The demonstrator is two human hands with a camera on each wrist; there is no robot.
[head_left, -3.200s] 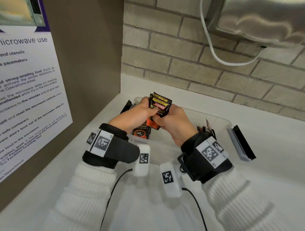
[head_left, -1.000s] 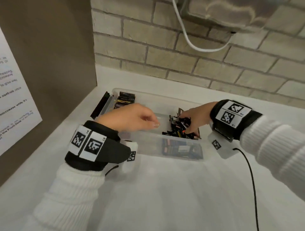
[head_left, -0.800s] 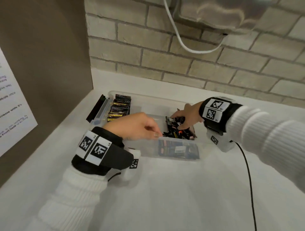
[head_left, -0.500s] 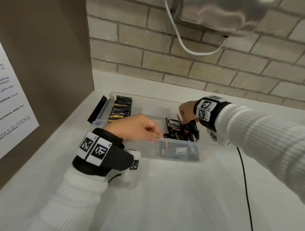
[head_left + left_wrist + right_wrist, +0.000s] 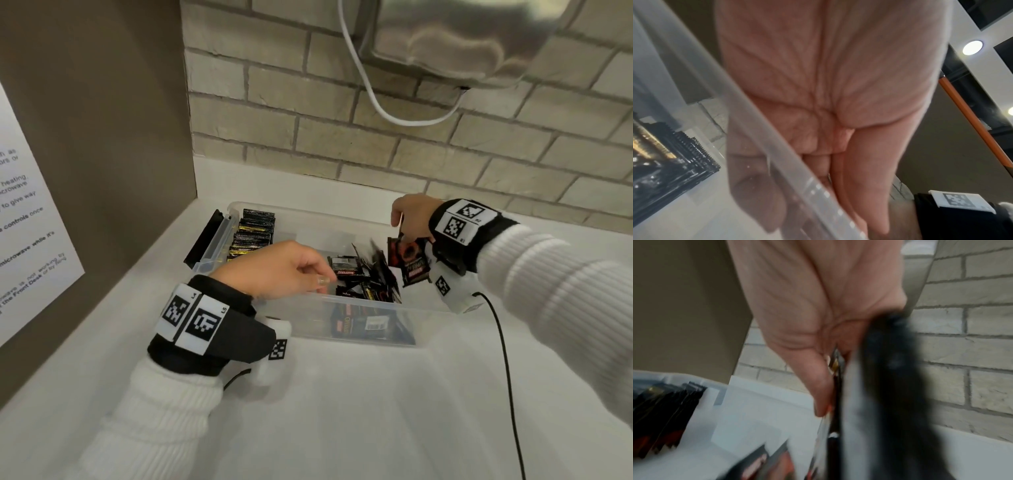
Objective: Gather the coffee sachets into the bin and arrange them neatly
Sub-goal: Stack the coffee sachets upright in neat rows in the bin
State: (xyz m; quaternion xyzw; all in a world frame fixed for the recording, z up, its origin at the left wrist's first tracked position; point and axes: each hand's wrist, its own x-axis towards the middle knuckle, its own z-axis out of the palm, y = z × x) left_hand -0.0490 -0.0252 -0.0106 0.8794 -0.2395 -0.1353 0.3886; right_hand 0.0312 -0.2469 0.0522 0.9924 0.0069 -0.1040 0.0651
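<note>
A clear plastic bin (image 5: pixel 310 213) stands on the white counter. A neat row of black and gold coffee sachets (image 5: pixel 255 233) stands at its left end. A loose pile of sachets (image 5: pixel 363 279) lies at its right end. My right hand (image 5: pixel 404 228) pinches a few sachets (image 5: pixel 412 260) by their top edge and holds them above the pile. They are a dark blur (image 5: pixel 879 402) in the right wrist view, under my right hand (image 5: pixel 824 402). My left hand (image 5: pixel 320 275) hovers over the bin's near wall with loosely curled fingers and holds nothing. The left wrist view shows its palm (image 5: pixel 818 113) behind the bin's rim (image 5: pixel 764 141).
A black clip (image 5: pixel 205 240) sits on the bin's left end. A brown side panel with a notice (image 5: pixel 30 240) stands to the left and a brick wall (image 5: pixel 308 144) behind. A metal appliance (image 5: pixel 462 37) with a white cable hangs above. A black cable (image 5: pixel 503 359) crosses the counter.
My right hand has risen out of the loose pile with a few sachets. The left hand has stayed over the near wall. The stack both hands held earlier now stands at the left end.
</note>
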